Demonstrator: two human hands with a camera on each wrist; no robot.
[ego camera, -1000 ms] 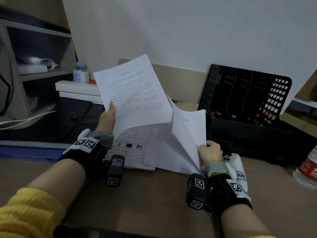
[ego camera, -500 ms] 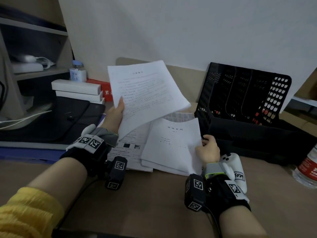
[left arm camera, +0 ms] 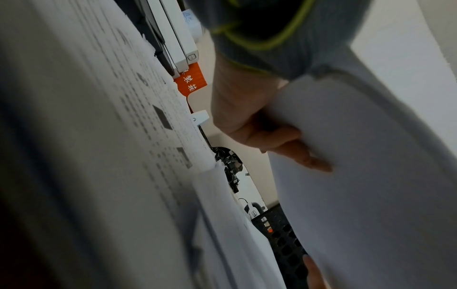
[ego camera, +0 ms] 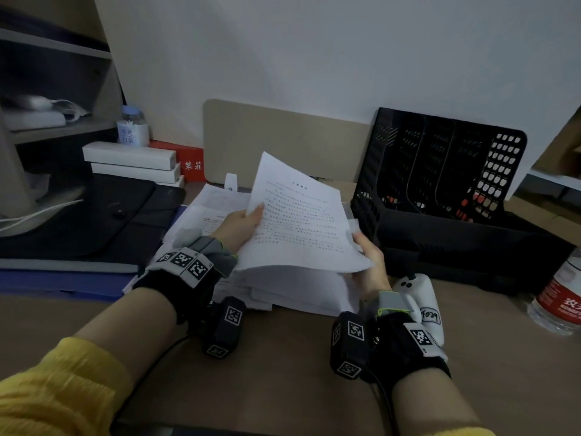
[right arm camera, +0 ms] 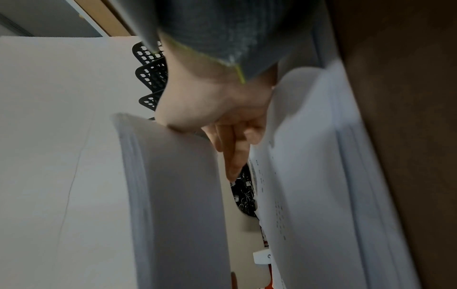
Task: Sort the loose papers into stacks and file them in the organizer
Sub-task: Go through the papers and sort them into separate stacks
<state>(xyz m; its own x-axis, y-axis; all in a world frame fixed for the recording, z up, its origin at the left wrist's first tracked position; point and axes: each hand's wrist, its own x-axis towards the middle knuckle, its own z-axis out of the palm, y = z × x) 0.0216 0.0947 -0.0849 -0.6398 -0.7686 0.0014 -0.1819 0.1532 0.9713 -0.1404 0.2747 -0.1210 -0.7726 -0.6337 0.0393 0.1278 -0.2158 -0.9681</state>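
Legible writing: a red box [ego camera: 188,162] at the back of the desk [ego camera: 283,372] carries the white characters 装箱; a small jar [ego camera: 132,126] beside it has a blue-printed label too small to read; a bottle [ego camera: 562,297] at the right edge has a red label with white characters cut off by the frame; a white device [ego camera: 424,306] near the right wrist bears a handwritten tag that appears to read "T039". The sheet [ego camera: 301,218], printed with rows of text too blurred to read, is held tilted above the pile [ego camera: 298,294] of papers lying on the desk. The left hand [ego camera: 239,228] grips the sheet's left edge, thumb on the printed face and fingers [left arm camera: 296,152] curled behind it, as the left wrist view shows. The right hand [ego camera: 371,262] holds the sheet's lower right corner; in the right wrist view its fingers [right arm camera: 232,156] lie nearly straight under the paper and the base of the thumb presses the edge, so the hold is a narrow pinch. The sheet spans the gap between the two hands, directly over the pile and just left of the black mesh organizer [ego camera: 440,190], which stands at the right rear of the desk. White boxes [ego camera: 129,162] are stacked left of the red box, behind a black case [ego camera: 88,215].
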